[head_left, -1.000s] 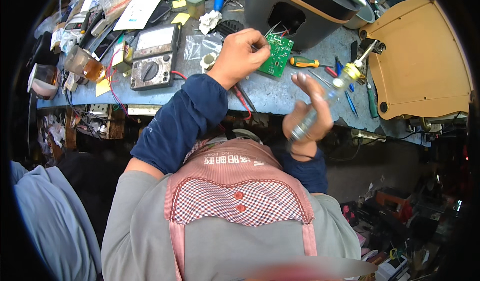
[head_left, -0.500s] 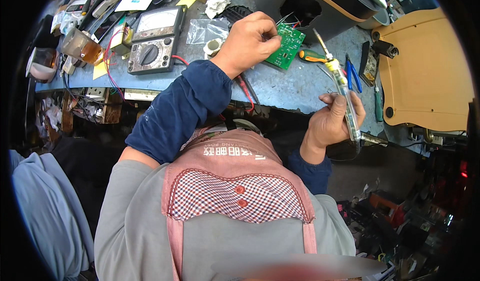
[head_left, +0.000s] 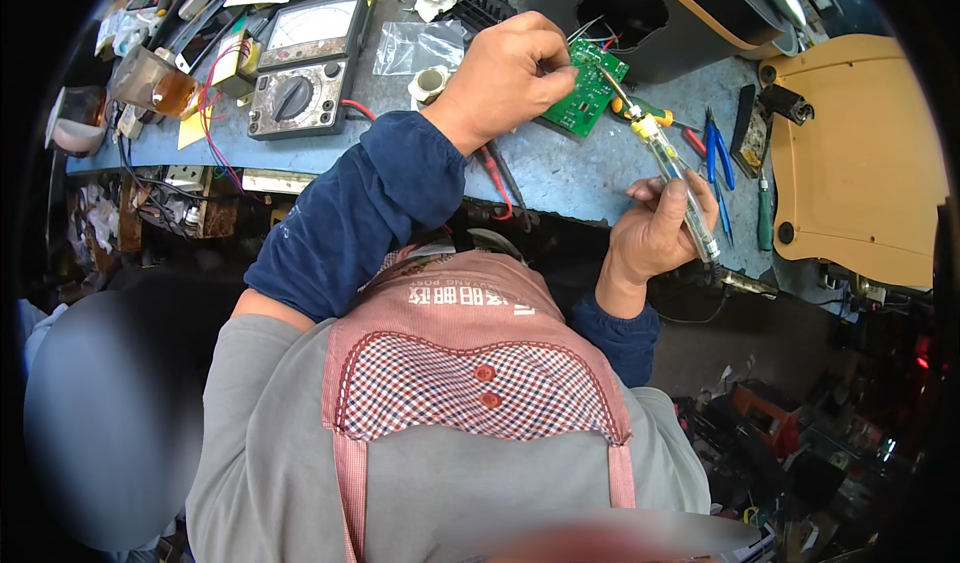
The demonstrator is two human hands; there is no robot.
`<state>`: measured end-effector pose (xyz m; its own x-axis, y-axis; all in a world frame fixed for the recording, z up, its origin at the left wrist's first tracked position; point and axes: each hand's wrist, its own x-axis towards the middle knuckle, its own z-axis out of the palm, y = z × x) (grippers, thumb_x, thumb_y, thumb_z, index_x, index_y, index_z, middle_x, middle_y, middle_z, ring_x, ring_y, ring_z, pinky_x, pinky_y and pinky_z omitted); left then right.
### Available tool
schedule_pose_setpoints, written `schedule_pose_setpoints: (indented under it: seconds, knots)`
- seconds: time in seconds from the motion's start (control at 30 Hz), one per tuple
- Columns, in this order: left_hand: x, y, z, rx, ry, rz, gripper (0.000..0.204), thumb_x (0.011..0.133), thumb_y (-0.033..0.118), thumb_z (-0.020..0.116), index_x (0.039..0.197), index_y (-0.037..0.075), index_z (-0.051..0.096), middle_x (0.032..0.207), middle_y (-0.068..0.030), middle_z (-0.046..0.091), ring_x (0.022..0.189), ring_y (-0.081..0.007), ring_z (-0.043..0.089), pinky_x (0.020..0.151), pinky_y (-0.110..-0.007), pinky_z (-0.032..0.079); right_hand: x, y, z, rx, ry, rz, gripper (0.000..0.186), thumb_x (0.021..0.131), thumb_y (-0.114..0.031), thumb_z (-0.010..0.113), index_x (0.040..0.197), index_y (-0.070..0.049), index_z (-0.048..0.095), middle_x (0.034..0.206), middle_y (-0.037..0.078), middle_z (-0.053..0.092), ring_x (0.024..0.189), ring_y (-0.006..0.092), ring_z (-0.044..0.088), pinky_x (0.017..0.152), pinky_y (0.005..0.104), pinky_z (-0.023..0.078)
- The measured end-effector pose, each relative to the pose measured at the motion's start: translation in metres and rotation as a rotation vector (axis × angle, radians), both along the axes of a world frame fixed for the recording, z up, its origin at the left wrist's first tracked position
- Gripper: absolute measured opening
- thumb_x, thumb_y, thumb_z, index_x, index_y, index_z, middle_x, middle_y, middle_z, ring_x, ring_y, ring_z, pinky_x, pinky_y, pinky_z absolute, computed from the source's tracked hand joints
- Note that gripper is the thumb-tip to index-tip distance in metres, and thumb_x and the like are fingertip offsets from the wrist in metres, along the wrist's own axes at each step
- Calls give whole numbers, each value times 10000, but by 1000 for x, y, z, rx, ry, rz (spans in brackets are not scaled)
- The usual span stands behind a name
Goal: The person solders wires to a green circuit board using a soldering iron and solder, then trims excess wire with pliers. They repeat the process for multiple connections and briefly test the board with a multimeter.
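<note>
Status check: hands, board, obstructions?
Left hand at left edge of green rectangular circuit board, grip unclear. Right hand gripping slim clear-handled soldering iron, tip over board. Orange-and-green screwdriver partly hidden behind iron.

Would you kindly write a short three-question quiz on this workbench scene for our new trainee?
1. Which hand holds the soldering iron?

2. True or false: the dial meter lies to the right of the green circuit board.

3. What colour are the handles of the pliers on the bench?
A. Red
B. Blue
C. Yellow

Key:
1. The right hand.
2. False: it lies to the left of the board.
3. B.
</note>
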<state>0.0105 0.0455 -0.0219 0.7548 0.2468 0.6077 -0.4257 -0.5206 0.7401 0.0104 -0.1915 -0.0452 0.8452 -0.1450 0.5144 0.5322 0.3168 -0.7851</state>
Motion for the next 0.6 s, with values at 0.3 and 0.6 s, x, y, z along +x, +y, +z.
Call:
schedule_pose_setpoints:
  seconds: [0.3,0.6]
  knots:
    - [0,2,-3,54,-3,-12,98,902,56,808,904,-29,760,993,-67,725,763,-133,680,670,-282,552,2,-3,-1,-1,61,7,249,1027,-76,698,1220,50,606,792,137,657,604,170,615,592,311,578]
    - [0,2,-5,17,11,-24,98,899,39,813,896,-38,753,980,-56,707,762,-116,671,667,-268,545,3,-1,0,2,63,-9,225,1024,-67,693,1203,45,616,812,130,650,602,161,609,576,308,582]
